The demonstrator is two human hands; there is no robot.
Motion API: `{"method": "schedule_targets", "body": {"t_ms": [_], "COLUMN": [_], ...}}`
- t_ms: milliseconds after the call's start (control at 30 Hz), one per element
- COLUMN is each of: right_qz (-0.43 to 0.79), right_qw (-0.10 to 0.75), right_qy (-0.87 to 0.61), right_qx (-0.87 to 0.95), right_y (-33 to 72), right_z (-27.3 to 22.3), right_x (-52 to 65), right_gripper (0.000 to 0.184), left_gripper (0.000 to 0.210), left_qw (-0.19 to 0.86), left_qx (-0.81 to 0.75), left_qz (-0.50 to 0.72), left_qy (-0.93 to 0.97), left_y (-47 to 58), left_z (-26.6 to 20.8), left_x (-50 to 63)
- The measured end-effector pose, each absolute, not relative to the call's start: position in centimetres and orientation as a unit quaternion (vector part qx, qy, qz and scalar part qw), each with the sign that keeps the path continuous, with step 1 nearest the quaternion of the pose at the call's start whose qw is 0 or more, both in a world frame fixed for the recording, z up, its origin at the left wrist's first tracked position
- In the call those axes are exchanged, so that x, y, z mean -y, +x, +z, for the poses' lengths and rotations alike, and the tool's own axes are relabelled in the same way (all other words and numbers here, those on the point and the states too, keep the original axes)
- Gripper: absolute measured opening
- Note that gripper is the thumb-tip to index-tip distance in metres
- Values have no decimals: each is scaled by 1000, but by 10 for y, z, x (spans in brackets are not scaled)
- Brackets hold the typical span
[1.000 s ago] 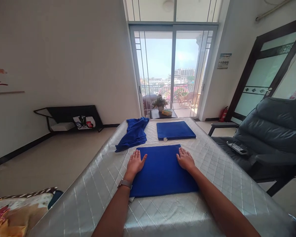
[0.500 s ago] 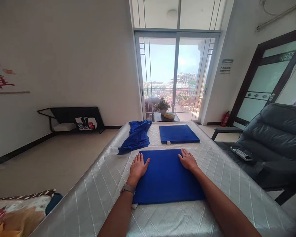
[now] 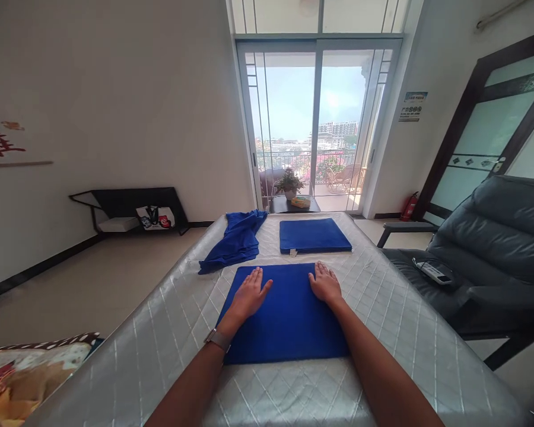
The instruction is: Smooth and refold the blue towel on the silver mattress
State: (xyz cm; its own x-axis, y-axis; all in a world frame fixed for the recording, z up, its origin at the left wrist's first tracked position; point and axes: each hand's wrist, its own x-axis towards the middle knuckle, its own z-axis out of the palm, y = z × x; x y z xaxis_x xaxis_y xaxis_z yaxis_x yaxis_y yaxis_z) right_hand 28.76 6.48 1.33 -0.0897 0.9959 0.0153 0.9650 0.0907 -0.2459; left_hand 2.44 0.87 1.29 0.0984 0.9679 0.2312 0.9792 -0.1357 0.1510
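Note:
A blue cloth folded into a flat rectangle [image 3: 289, 326] lies before me on the silver quilted mattress [image 3: 160, 350]. My left hand [image 3: 249, 293] rests flat on its upper left part, fingers stretched out and thumb apart. On its upper right edge lies my right hand [image 3: 326, 283], also open, palm down. Neither hand grips anything. Just beyond is a flat stack of folded blue cloth [image 3: 315, 234] with a small white tag at its near edge. Left of that stack, a crumpled blue cloth [image 3: 235, 242] is spread loosely.
A dark padded armchair [image 3: 498, 237] stands at the right, with a white power strip [image 3: 432, 271] on its seat. Behind the mattress is a small dark table [image 3: 285, 206] with a potted plant [image 3: 289, 182]. Patterned fabric [image 3: 35, 379] shows at lower left.
My left hand has shifted inward from the folded cloth's left edge onto its surface. Both hands stay flat on the cloth. The whole view has tilted slightly.

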Motion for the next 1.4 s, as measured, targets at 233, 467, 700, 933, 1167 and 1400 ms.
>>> {"method": "schedule_targets", "body": {"t_ms": [233, 467, 700, 933, 1167, 1400], "right_qz": [63, 59, 78, 86, 84, 78], "right_qw": [71, 62, 81, 86, 78, 74], "right_qy": [-649, -640, -655, -668, -668, -670], "right_qx": [755, 764, 747, 734, 735, 735], "right_y": [293, 297, 291, 289, 290, 289], "right_z": [11, 8, 10, 14, 13, 13], "right_x": [-62, -62, -65, -64, -65, -66], "right_gripper": [63, 64, 63, 67, 67, 68], "left_gripper": [73, 75, 83, 87, 86, 85], "left_qw": [-3, -85, -86, -60, -40, -26], "left_qx": [506, 543, 585, 627, 686, 722], "left_qz": [-176, -153, -127, -125, -101, -118], "left_qy": [-845, -821, -797, -767, -720, -681], "left_y": [164, 189, 156, 105, 24, -22], "left_z": [25, 16, 5, 1, 3, 0], "left_x": [-36, -68, -64, -59, -49, -43]}}
